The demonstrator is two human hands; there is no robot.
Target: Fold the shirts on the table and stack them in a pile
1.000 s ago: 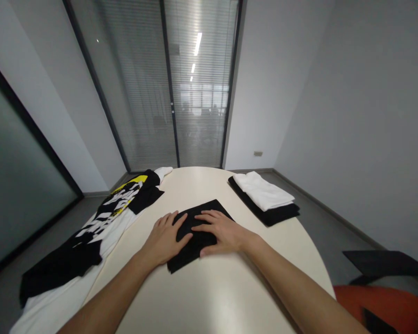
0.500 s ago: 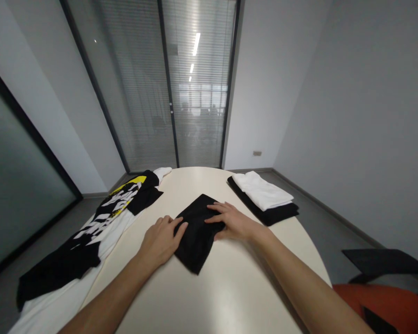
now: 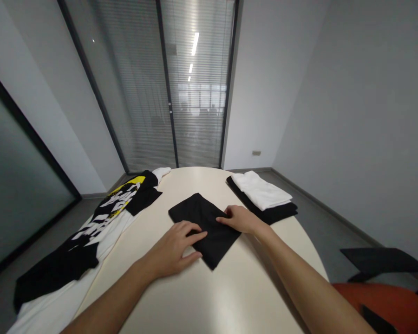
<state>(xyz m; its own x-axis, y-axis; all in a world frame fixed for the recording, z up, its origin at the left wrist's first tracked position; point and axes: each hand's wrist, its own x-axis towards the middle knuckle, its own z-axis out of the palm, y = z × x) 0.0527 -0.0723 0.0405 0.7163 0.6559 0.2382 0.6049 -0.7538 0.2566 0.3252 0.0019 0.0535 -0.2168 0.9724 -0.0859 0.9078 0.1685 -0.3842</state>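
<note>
Flat, folded black cloth [image 3: 202, 212]

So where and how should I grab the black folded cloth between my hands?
I'd grip the black folded cloth by two opposite edges: left hand from the near left, right hand from the far right, fingers under, thumbs on top. It lies flat and diagonal on the table, each hand at one of those edges, so that should help keep its folds together.

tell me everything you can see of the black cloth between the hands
The black cloth looks like matte fabric, folded into a flat rectangle. It lies on the pale table, turned so one corner points toward the person. The left hand reaches over its near-left edge; the right hand has its grip at the far-right edge.
</note>
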